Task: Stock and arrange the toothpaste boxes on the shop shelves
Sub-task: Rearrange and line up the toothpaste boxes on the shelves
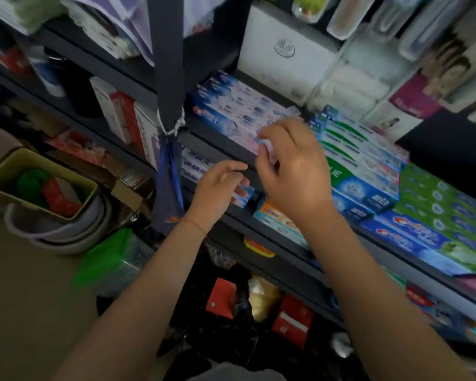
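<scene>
Chinese lettering marks the left hand [217, 192]'s toothpaste box [243, 196].

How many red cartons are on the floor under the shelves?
2 at least: one small red carton left of the yellowish bag, one larger red carton right of it. Dark bags may hide more.

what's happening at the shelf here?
A person is stocking toothpaste on a dark shop shelf. The left hand grips the end of a blue toothpaste box on the lower tier. The right hand has its fingers curled at the near end of a white-and-blue box stack on the tier above; the grip itself is blurred. Green-and-blue boxes already lie in rows to the right.
</scene>
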